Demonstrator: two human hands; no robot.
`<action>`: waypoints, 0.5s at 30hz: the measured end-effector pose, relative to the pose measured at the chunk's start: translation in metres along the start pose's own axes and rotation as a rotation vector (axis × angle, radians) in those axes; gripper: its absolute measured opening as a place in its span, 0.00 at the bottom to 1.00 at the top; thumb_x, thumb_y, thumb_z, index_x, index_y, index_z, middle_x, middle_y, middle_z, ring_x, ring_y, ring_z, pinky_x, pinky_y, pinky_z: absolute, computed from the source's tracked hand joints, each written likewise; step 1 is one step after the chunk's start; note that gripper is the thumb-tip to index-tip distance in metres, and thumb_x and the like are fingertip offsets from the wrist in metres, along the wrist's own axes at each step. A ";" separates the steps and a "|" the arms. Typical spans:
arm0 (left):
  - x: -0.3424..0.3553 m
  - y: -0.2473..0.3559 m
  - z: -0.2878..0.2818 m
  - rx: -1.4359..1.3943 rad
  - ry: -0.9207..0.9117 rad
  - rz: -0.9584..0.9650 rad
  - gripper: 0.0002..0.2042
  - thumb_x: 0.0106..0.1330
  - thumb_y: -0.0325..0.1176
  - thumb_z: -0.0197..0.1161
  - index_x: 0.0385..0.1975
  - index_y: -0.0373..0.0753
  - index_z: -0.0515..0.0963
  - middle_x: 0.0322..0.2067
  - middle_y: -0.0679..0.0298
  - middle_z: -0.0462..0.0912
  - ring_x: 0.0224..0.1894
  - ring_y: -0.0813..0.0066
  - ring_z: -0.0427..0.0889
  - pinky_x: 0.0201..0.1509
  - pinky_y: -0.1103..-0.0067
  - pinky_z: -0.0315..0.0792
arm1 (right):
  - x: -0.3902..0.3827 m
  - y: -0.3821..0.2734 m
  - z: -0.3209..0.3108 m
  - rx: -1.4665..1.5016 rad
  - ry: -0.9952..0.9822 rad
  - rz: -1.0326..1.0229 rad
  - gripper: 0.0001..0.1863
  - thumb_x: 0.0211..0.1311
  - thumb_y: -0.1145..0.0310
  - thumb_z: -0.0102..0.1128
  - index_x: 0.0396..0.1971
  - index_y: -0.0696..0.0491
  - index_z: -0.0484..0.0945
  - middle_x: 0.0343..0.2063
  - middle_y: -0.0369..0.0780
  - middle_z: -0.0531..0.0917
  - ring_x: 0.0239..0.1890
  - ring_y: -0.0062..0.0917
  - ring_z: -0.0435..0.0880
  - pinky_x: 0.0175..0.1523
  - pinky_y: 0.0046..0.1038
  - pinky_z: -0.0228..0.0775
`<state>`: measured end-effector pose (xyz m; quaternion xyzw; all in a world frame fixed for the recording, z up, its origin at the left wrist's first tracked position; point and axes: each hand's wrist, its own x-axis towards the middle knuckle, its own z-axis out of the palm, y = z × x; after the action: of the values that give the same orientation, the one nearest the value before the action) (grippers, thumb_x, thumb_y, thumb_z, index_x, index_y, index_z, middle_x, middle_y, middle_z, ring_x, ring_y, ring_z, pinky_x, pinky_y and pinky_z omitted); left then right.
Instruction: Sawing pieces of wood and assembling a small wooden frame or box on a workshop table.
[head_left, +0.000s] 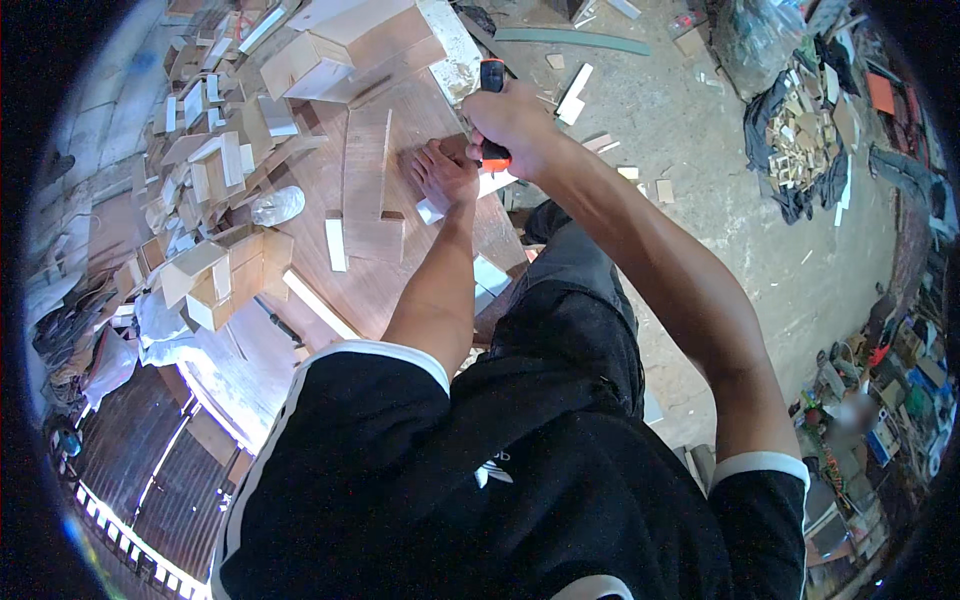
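My right hand is wrapped around the black and orange handle of a tool at the right edge of the wooden work table. The tool's working end is hidden, so its kind cannot be told. Close to its left, my left hand lies flat with fingers spread, pressing on a small brown wood piece near that edge. A white strip shows beside my left wrist. Left of this hand lies a long wooden board piece with a short piece joined at its near end.
Plywood box-like pieces stand at the table's far end. Many wood offcuts crowd the left, near a clear plastic container. Offcuts lie scattered on the concrete floor. A black sack of scraps sits at the far right.
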<state>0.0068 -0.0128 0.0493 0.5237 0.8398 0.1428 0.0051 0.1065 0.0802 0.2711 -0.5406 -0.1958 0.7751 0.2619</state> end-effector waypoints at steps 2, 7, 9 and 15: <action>0.001 0.000 0.001 0.000 0.033 0.006 0.19 0.49 0.35 0.55 0.42 0.39 0.67 0.39 0.53 0.70 0.46 0.53 0.68 0.54 0.64 0.59 | 0.002 0.008 -0.004 0.023 -0.008 -0.004 0.04 0.52 0.78 0.49 0.22 0.57 0.65 0.13 0.37 0.66 0.12 0.21 0.66 0.15 0.28 0.61; -0.001 -0.011 0.007 -0.052 0.024 -0.044 0.20 0.48 0.36 0.56 0.42 0.36 0.68 0.40 0.52 0.71 0.47 0.53 0.68 0.55 0.63 0.59 | -0.001 0.040 -0.025 -0.226 0.061 -0.147 0.04 0.49 0.74 0.50 0.21 0.60 0.71 0.16 0.39 0.74 0.13 0.23 0.71 0.16 0.30 0.61; 0.001 -0.016 0.010 0.013 0.117 0.008 0.20 0.48 0.36 0.56 0.42 0.36 0.69 0.40 0.51 0.71 0.47 0.53 0.68 0.54 0.62 0.59 | -0.011 0.045 -0.018 -0.237 0.069 -0.162 0.05 0.49 0.73 0.51 0.21 0.58 0.69 0.15 0.38 0.73 0.13 0.22 0.70 0.16 0.29 0.59; -0.005 0.009 -0.012 -0.124 0.039 -0.079 0.20 0.49 0.37 0.56 0.43 0.36 0.70 0.42 0.51 0.72 0.49 0.53 0.67 0.56 0.63 0.58 | -0.066 0.034 -0.024 -0.230 0.129 -0.134 0.04 0.57 0.74 0.49 0.29 0.56 0.64 0.10 0.35 0.68 0.08 0.20 0.66 0.13 0.25 0.60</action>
<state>0.0151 -0.0162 0.0628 0.4862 0.8492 0.2044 0.0267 0.1411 0.0130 0.2909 -0.6013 -0.3018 0.6920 0.2617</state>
